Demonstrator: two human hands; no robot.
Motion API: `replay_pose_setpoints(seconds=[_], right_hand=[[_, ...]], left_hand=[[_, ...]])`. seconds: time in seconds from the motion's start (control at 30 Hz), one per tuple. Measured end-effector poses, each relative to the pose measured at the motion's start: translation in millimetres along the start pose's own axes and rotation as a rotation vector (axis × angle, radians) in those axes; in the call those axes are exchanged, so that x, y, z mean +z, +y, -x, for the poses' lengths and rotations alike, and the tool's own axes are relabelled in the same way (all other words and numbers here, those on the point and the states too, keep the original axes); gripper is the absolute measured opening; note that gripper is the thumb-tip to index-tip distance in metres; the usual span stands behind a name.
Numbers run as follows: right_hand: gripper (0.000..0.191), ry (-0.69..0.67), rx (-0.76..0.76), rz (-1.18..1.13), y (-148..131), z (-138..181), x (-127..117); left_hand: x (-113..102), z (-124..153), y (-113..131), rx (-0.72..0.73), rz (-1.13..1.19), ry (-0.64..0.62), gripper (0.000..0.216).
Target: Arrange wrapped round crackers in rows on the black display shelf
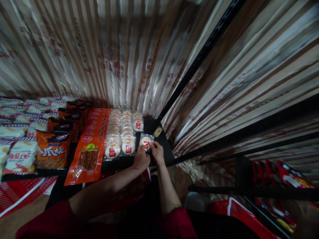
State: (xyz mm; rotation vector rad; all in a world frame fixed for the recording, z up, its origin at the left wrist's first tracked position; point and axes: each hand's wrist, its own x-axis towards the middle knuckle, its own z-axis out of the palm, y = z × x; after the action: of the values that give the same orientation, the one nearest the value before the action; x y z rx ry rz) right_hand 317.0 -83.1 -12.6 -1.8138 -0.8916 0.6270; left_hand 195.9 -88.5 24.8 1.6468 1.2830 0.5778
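Observation:
Between my two hands is a clear packet of round white crackers (pixel 145 142) with a red label, just above the black shelf (pixel 164 147). The fingers of my left hand (pixel 142 159) pinch its lower left side. At its right edge, my right hand (pixel 157 152) grips it too. Matching cracker packets stand to the left in overlapping rows, the nearest being a cracker packet (pixel 128 145) beside my left hand. A shorter row ends with another cracker packet (pixel 138 123) behind the held one.
Left of the crackers lie overlapping orange snack packs (pixel 88 146), orange-and-black bags (pixel 53 149) and white snack bags (pixel 21 155). A small yellowish piece (pixel 158 131) lies near the back corner. Black metal bars (pixel 199 58) and a pleated curtain (pixel 129 59) enclose the shelf. Red packets (pixel 289 174) sit lower right.

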Motion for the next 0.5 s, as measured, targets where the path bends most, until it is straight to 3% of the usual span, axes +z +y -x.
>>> replay_pose_setpoints(seconds=[0.23,0.5], right_hand=[[0.028,0.038,-0.062,0.281,-9,-19,9],[0.026,0.047,-0.067,0.387,-22,-34,22]], left_hand=[[8,-17,-1,-0.028,0.046,0.04,0.063],[9,-33,6,-0.05,0.087,0.056,0.068]])
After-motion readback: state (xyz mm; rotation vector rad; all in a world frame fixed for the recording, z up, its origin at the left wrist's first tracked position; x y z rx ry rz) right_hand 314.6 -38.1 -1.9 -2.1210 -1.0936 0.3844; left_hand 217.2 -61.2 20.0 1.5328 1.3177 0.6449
